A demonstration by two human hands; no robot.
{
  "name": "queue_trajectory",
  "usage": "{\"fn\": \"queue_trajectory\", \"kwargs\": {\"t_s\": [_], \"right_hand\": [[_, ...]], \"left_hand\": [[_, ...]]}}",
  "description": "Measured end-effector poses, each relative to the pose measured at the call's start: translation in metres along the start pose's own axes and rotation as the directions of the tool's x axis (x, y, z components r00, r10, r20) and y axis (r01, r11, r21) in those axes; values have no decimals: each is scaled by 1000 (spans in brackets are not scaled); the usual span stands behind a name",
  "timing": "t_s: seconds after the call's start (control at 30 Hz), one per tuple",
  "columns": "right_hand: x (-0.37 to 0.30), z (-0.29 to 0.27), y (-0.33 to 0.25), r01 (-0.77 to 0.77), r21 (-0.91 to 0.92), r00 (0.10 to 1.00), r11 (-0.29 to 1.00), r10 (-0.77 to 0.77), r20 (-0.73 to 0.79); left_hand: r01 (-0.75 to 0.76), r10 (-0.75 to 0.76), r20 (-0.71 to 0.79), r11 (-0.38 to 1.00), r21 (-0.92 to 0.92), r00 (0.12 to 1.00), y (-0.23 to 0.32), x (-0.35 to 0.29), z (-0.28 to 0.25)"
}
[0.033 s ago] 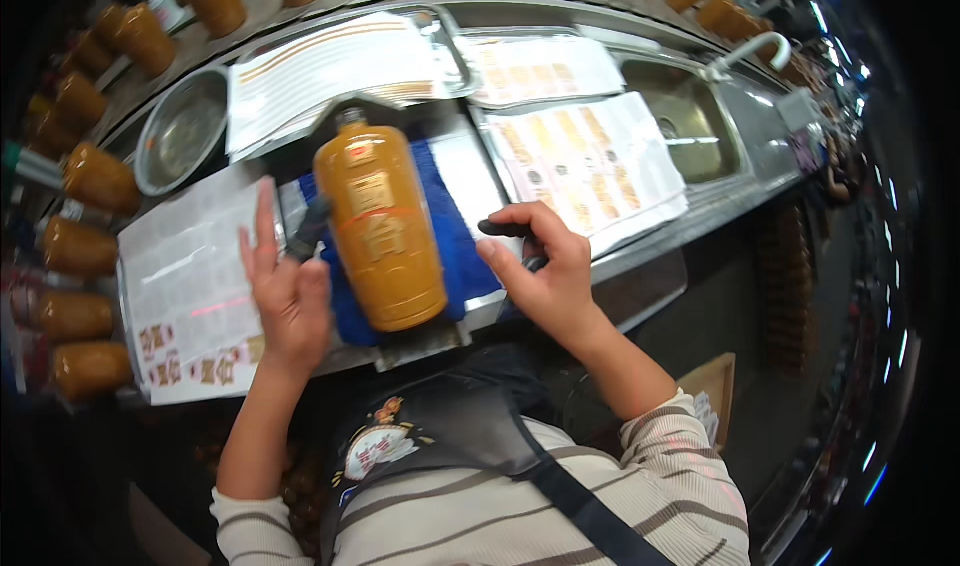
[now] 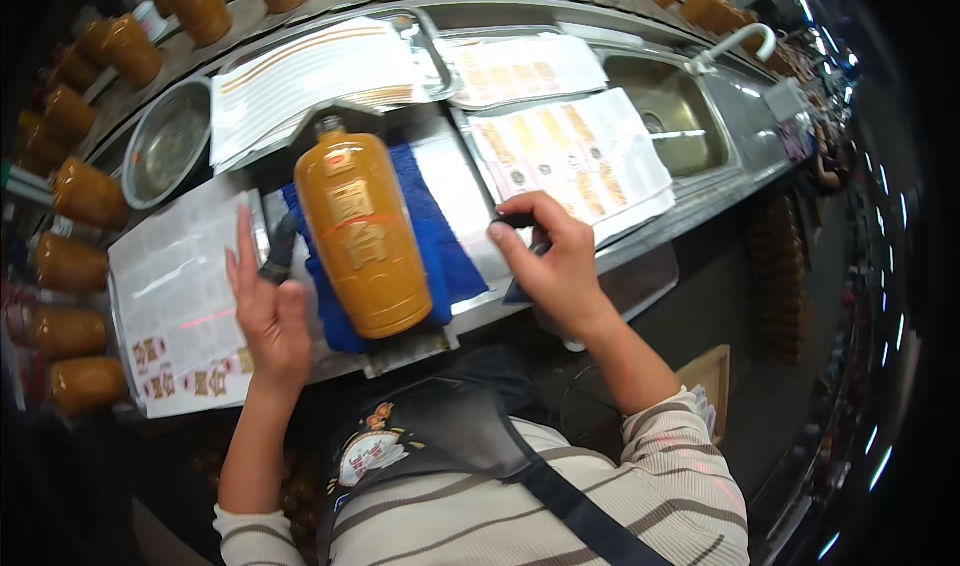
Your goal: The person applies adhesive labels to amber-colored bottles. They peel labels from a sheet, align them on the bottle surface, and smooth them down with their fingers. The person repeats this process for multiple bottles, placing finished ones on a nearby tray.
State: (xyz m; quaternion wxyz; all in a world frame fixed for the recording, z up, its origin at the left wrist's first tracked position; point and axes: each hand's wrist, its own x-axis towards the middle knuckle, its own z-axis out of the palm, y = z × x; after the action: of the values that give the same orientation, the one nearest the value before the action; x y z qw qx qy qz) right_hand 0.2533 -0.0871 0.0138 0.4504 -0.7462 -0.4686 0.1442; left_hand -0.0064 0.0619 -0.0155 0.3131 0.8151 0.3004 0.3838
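On a rumpled bright-blue cloth point(image 2: 452, 258), 1 glossy amber-brown bottle point(image 2: 375, 286), lying face up. Already present on the bottle's front: 1 small red-and-gold emblem point(image 2: 340, 162) near the shoulder and 2 large raised gold characters point(image 2: 351, 200) in a column below, crossed by 1 thin red line of light point(image 2: 350, 222). Judging by that front, seemingly well along; cannot tell of any piece left to add.

Left of the bottle, 1 large white backing sheet point(image 2: 165, 286), mostly bare, with a few brown-and-gold decals point(image 2: 210, 379) remaining at its near end. Right of the bottle, white sheets with gold patterns point(image 2: 625, 161), apparently largely unused.

Just left of the bottle, the left hand point(image 2: 272, 326), spread wide, seemingly holding nothing. Right of the bottle and apart from it, the right hand point(image 2: 555, 266), narrow, with thumb near black-tipped forefinger point(image 2: 515, 220); cannot tell of anything thin pinched there.
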Motion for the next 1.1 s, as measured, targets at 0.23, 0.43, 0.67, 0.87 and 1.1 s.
{"fn": "queue_trajectory", "kwargs": {"t_s": [0.23, 0.43, 0.67, 0.87, 1.1], "right_hand": [[53, -130, 129, -373, -766, 910, 524, 367, -192], [98, -216, 225, -432, -552, 876, 713, 477, -69], [127, -217, 220, -534, -390, 786, 750, 611, 98], [116, -230, 193, -437, -542, 874, 718, 480, -69], [101, -146, -2, -64, -448, 853, 891, 283, 440]], "left_hand": [[132, -144, -46, 972, -195, 988, 10, -21, -7], [109, -115, -23, 979, -170, 993, 15, -16, -6], [120, -125, -32, 985, -124, 992, 23, -16, -11], [167, -165, 27, 972, -167, 986, 36, -16, -14], [310, -239, 199, 782, -540, 950, 103, 13, -7]]}}
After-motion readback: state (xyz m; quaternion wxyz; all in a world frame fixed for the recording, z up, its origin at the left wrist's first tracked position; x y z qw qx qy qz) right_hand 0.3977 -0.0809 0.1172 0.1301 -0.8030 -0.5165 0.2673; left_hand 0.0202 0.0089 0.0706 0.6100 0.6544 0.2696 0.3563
